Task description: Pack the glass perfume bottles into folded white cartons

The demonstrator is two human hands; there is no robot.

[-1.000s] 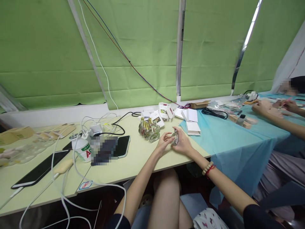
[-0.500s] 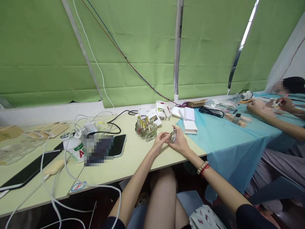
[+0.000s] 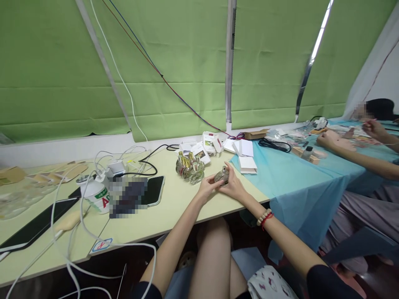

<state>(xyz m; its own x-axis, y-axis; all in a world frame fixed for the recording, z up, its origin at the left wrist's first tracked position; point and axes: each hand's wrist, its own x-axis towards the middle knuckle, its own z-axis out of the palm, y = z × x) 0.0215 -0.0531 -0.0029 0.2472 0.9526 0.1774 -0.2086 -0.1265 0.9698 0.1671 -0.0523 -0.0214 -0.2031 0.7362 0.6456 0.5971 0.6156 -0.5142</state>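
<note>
A small rounded glass perfume bottle (image 3: 221,176) is held between my two hands near the table's front right corner. My left hand (image 3: 208,187) grips its left side, with the thumb across the lower front. My right hand (image 3: 233,185) has closed around the right side, its index finger up by the bottle's neck. To the left, a cluster of similar perfume bottles (image 3: 189,167) stands together, several with gold tops. Behind them lie small white boxes (image 3: 208,143), and an open white box (image 3: 247,165) rests to the right of my hands.
To my left are a phone (image 3: 155,190), a white bottle (image 3: 97,195), a tablet (image 3: 37,222) and tangled white cables. Black cable (image 3: 274,144) lies coiled on the blue cloth (image 3: 296,176) at right, where another person's hands (image 3: 330,139) are at work.
The perfume bottle has turned in my hands, showing more of its broad side. My left fingers now wrap its left side more closely. The view has shifted slightly.
</note>
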